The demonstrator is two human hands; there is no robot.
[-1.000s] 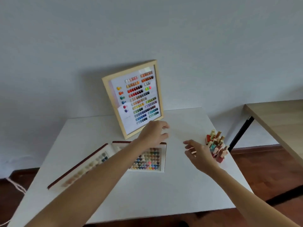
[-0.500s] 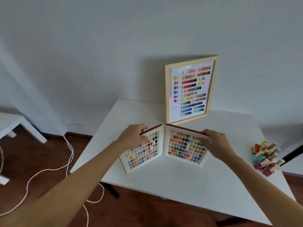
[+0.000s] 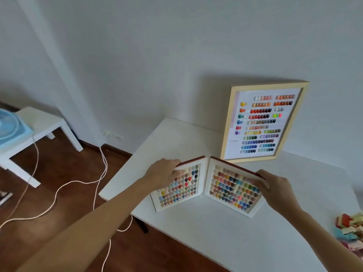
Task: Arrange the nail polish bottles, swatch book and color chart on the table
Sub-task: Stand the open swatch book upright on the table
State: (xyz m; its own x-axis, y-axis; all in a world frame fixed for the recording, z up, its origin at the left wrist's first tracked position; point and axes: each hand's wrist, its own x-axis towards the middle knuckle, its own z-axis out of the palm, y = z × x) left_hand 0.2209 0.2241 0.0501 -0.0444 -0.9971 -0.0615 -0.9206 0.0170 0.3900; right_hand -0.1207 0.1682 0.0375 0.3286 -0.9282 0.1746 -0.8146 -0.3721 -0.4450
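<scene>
The swatch book (image 3: 208, 185) stands open in a V on the white table (image 3: 225, 240), red cover outward, rows of coloured nail tips facing me. My left hand (image 3: 163, 172) grips the top edge of its left page. My right hand (image 3: 275, 187) holds the outer edge of its right page. Behind the book, the wood-framed color chart (image 3: 263, 122) leans upright against the wall. A cluster of nail polish bottles (image 3: 351, 230) sits at the table's right edge, partly cut off by the frame.
A low white side table (image 3: 39, 124) with a light blue fan (image 3: 11, 126) stands at the left. White cables (image 3: 59, 189) trail over the brown wooden floor beside the table's left corner. The grey wall runs close behind the table.
The book went from lying flat to standing open with both hands on its pages. My view has swung left, so the chart and the bottles now sit further right.
</scene>
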